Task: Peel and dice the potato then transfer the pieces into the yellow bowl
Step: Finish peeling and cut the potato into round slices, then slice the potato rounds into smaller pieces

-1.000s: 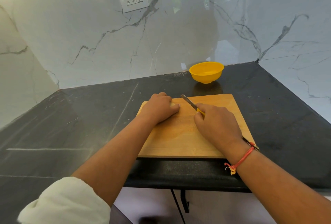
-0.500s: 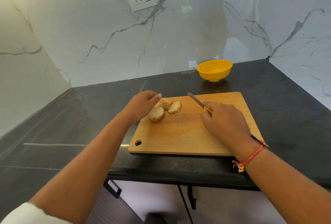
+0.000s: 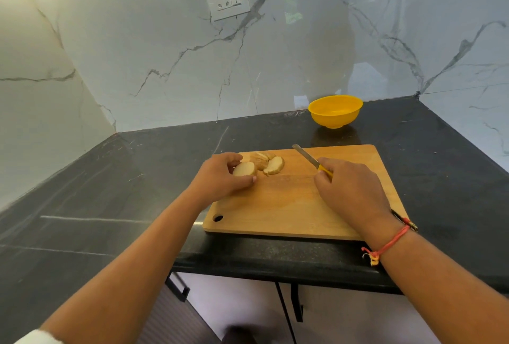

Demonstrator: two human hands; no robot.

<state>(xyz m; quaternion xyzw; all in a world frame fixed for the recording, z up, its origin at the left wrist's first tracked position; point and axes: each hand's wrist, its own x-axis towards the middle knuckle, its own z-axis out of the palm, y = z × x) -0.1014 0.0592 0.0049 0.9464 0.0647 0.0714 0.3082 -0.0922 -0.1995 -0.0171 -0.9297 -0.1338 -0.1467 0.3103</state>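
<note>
- Dark stone countertop (image 3: 110,192) in a marble-walled corner, wooden cutting board (image 3: 289,206) close to the front edge, head cam looking down at it. Left hand (image 3: 220,175) has fingers and thumb curled round the nearest potato slice (image 3: 243,168). A few more slices (image 3: 274,164) lean just behind it on the board's far left part. Right hand (image 3: 349,192) is wrapped round the yellow handle of the knife (image 3: 305,155), blade pointing away over the board, apart from the potato. Yellow bowl (image 3: 334,111) sits past the board's far edge, nothing in it that I can see. What's likely to bite me here?

- Couple of things imo. Those are rounds, not dice, so there's plenty of cutting left. The rims look brownish, maybe skin, hard to tell. A round pinched like that could skid or tip when the blade comes down, and your fingertips (image 3: 252,178) are right where the edge would land. Lay them flat and curl the tips back. Hard pressure might also shift the board toward that counter edge. And with the bowl off the board, hand-carried pieces could drop on the counter.
</note>
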